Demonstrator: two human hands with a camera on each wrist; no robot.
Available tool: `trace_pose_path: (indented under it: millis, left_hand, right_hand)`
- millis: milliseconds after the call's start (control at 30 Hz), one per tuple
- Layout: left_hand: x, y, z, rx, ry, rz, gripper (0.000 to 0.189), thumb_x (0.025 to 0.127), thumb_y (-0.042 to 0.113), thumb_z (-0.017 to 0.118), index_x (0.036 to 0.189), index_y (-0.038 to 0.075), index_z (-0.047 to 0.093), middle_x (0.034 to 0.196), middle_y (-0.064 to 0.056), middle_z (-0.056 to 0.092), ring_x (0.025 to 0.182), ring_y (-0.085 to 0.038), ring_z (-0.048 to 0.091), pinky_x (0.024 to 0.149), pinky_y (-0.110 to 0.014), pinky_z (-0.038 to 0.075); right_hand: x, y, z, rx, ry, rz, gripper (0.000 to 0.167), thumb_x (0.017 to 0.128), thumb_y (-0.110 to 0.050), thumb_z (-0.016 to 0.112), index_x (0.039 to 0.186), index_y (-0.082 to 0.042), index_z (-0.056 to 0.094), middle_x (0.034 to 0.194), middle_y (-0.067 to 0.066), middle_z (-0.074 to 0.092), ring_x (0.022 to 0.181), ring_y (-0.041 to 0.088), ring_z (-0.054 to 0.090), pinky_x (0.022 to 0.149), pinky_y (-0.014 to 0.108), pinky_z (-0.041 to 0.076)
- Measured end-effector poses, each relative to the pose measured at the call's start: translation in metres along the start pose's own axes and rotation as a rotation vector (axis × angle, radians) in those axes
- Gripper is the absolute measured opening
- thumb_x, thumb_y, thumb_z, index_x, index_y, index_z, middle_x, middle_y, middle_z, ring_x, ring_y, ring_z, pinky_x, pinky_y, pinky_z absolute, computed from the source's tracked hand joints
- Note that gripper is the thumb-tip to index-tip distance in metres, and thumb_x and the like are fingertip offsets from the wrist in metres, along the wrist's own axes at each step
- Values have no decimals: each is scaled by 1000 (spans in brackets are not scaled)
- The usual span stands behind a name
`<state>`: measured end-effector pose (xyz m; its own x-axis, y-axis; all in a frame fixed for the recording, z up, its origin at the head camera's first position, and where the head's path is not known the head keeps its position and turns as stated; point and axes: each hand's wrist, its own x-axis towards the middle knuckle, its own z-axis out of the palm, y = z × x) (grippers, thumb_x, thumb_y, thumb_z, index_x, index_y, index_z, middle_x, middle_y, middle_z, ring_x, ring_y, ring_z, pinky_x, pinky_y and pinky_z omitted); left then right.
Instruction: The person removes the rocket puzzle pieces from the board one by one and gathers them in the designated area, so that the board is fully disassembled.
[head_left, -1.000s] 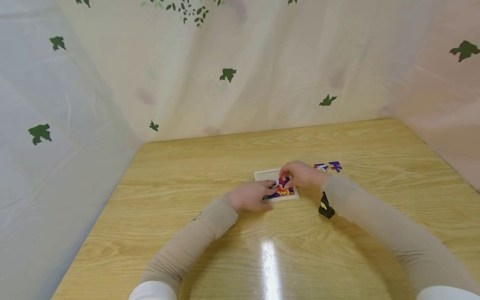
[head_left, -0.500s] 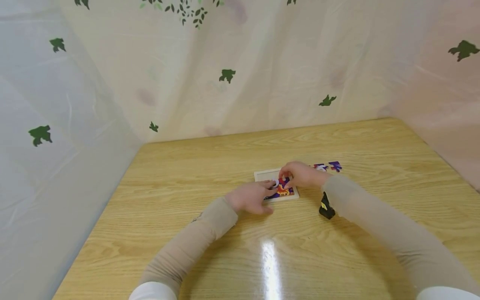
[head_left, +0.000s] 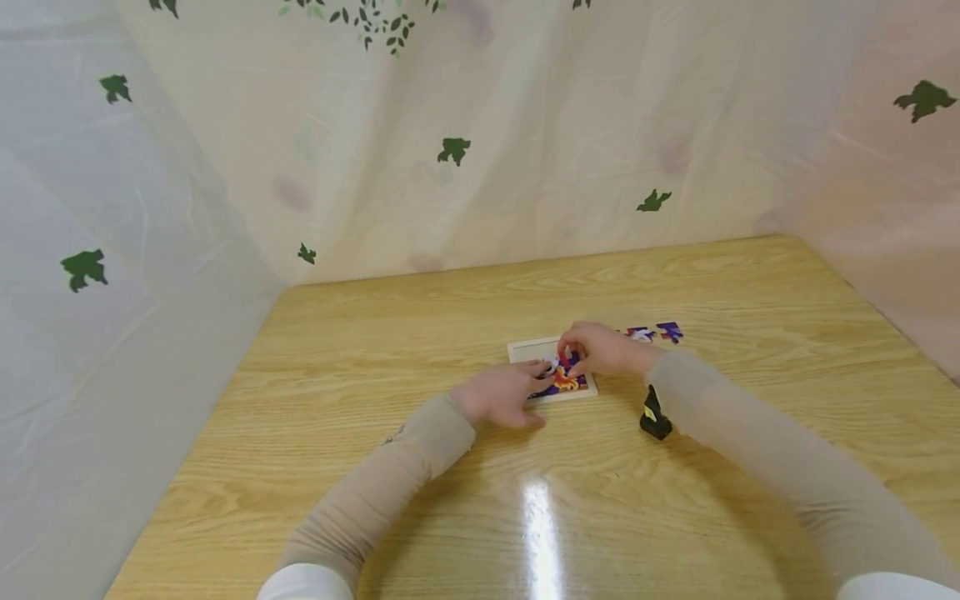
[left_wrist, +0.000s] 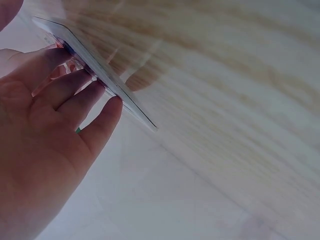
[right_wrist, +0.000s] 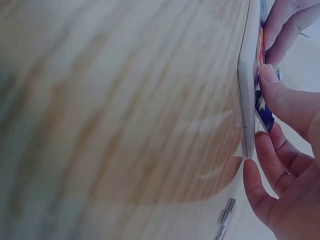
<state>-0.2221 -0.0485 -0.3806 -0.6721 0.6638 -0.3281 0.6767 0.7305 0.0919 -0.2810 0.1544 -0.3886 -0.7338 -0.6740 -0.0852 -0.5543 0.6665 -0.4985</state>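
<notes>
1. Leaf-printed cloth [head_left: 540, 208] backs the wooden table [head_left: 360, 350] in my head view. Near the table's middle lies a shallow puzzle tray [head_left: 528, 352], partly filled. I see the left hand [head_left: 501, 395] resting on it, fingers nearly straight; the right hand [head_left: 606, 348] is curled over its right part. Loose pieces [head_left: 670, 332] lie beyond the right wrist, partly hidden.
2. From the left wrist, I get extended, slightly spread fingers touching the tray. It shows edge-on, its picture mostly covered.
3. On the right wrist feed, thumb and fingers pinch a dark-blue puzzle piece [right_wrist: 264, 114], tilted at the tray's edge; the left hand is cut off at upper right.
</notes>
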Motion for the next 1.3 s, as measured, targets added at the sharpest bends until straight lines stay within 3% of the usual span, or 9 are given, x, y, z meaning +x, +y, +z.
trace_pose_path:
  millis: [833,1300]
  left_hand:
    - [2,0,1,-1,27,0,67,91,39,59,147,14,33,156,-8,23,142,-23,29,112,-32,33]
    - [4,0,3,-12,20,-4,58,96,34,53,147,13,33,157,-6,21,143,-21,25,114,-30,29]
  right_hand:
    - [0,-1,-1,-106,89,67,29,78,-27,76,99,-8,70,84,3,60,74,17,52,69,32,46]
    - [-11,4,-6,-94,128,34,34,79,-24,75,104,-3,69,81,3,56,70,15,48,63,29,40]
